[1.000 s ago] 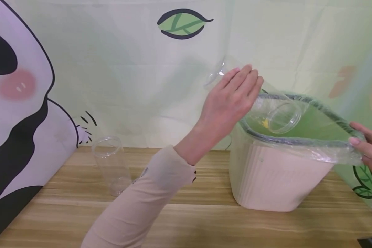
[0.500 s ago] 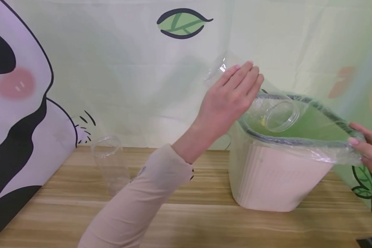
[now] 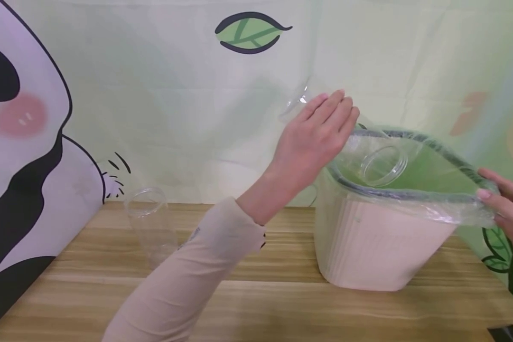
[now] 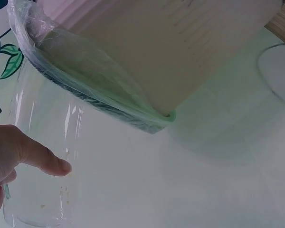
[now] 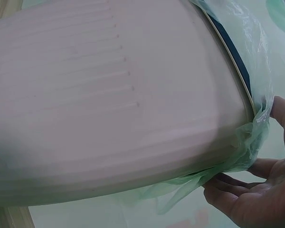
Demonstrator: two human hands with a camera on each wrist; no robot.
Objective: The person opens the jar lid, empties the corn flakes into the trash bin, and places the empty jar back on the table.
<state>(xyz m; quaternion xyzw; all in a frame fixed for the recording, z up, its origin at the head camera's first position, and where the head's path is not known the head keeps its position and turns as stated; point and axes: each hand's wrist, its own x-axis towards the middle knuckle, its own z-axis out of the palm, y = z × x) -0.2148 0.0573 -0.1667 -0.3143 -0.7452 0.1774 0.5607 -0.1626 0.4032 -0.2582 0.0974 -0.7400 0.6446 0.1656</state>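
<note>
My left hand (image 3: 312,137) grips a clear plastic jar (image 3: 399,167), tilted with its round mouth low over the opening of a white trash bin (image 3: 393,242). Left wrist view: the thumb lies along the clear wall of the jar (image 4: 42,118), and a few yellowish crumbs cling inside near its base. A thin green plastic liner (image 3: 435,209) covers the bin's dark rim. My right hand (image 3: 510,204) holds the rim's right corner, thumb on one side and fingers on the other, with the liner bunched between, as the right wrist view shows of this hand (image 5: 261,194).
A second clear jar (image 3: 151,228) stands upright on the wooden table (image 3: 256,304) at the left, partly behind my left sleeve (image 3: 196,270). A small black object (image 3: 506,333) lies at the lower right edge. Behind the table hangs a printed cloth (image 3: 175,95).
Yellow bits seen by the jar's mouth a second ago are no longer visible there. The jar has shifted slightly left with my left hand; my right hand keeps its hold on the rim.
</note>
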